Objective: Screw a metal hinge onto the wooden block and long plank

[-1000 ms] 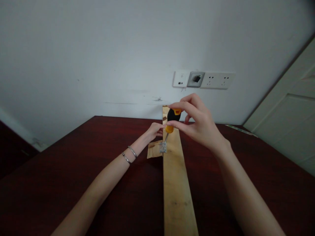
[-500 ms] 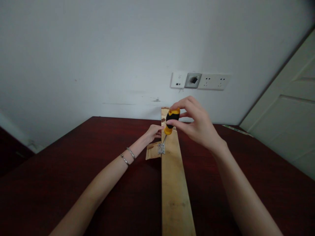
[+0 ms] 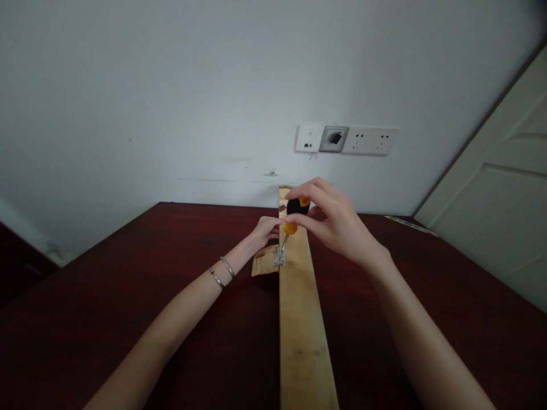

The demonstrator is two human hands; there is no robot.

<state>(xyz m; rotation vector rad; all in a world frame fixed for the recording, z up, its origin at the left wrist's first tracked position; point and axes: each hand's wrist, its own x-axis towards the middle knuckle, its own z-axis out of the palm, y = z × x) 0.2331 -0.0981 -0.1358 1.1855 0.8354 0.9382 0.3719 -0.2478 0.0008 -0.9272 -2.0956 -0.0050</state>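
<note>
A stubby yellow and black screwdriver is pinched by its handle in my right hand. Its shaft slants down to a small metal hinge, with the tip at the upper part of the plate. The hinge spans a long wooden board and a short wood piece on its left. My left hand is closed at the board's left edge, just beyond the short piece, its thumb side against the board. Some of its fingers are hidden behind the edge.
The board lies on a dark red table, its far end near the white wall. Wall sockets sit above the table's back edge. A thin strip lies at the back right, near a white door.
My right hand has turned and dropped slightly with the screwdriver, its fingers now covering more of the handle's top. My left hand stays in place.
</note>
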